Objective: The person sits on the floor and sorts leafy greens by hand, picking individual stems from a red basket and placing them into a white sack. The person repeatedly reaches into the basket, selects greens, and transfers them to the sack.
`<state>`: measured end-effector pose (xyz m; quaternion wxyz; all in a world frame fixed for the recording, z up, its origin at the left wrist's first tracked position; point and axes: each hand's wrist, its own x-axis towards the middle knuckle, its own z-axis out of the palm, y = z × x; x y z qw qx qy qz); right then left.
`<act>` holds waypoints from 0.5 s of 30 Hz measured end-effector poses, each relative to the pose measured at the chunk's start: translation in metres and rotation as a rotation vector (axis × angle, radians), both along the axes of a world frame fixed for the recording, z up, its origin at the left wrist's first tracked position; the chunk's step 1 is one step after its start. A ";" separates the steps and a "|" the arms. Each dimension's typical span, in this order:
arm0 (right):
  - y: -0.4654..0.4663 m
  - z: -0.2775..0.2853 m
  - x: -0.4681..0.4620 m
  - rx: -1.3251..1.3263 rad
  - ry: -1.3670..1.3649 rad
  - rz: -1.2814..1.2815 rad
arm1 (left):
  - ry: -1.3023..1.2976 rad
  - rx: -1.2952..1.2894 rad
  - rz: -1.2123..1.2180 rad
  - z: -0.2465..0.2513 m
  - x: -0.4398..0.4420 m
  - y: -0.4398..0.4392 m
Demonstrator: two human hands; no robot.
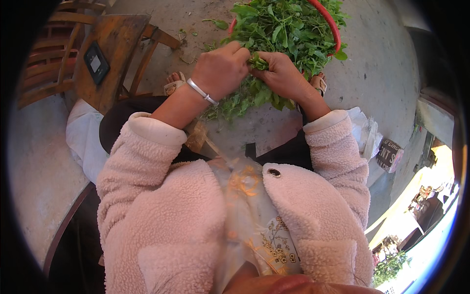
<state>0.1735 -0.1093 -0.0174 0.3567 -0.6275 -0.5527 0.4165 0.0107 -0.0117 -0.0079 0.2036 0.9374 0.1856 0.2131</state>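
Observation:
My right hand (281,75) grips a small bunch of leafy greens (259,61), whose leaves hang down below the palm. Close against that bunch is my left hand (220,70), its fingers curled and its back turned up. The left fingertips are hidden, so whether they pinch a stem cannot be seen. A silver bangle (202,92) circles the left wrist. Just beyond both hands stands a basket with a red handle (332,25), heaped with green leafy stems (286,29). More loose greens (235,106) lie on the floor beneath my hands.
On the left, a wooden stool (121,40) carries a dark phone-like device (96,62), with a slatted wooden chair (51,62) beside it. A white sack (84,136) rests by my left leg. A printed box (390,155) and white plastic (363,128) lie to the right on the concrete floor (378,66).

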 end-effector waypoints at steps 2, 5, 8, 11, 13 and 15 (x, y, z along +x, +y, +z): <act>0.000 0.003 -0.001 0.016 -0.025 0.043 | 0.009 -0.078 -0.006 0.000 -0.002 0.002; 0.006 0.022 0.005 -0.093 0.052 0.111 | -0.012 -0.452 -0.002 0.001 -0.008 0.008; 0.014 0.020 0.024 -0.103 0.140 0.036 | -0.002 -0.973 0.028 0.015 -0.013 0.015; 0.027 -0.006 0.059 -0.123 0.043 -0.368 | 0.035 -0.931 0.025 0.022 -0.018 0.017; 0.032 -0.037 0.083 -0.063 0.115 -0.671 | 0.147 -0.465 -0.075 0.019 -0.024 0.016; 0.040 -0.069 0.094 -0.021 0.125 -0.881 | 0.404 -0.240 0.005 0.016 -0.029 0.002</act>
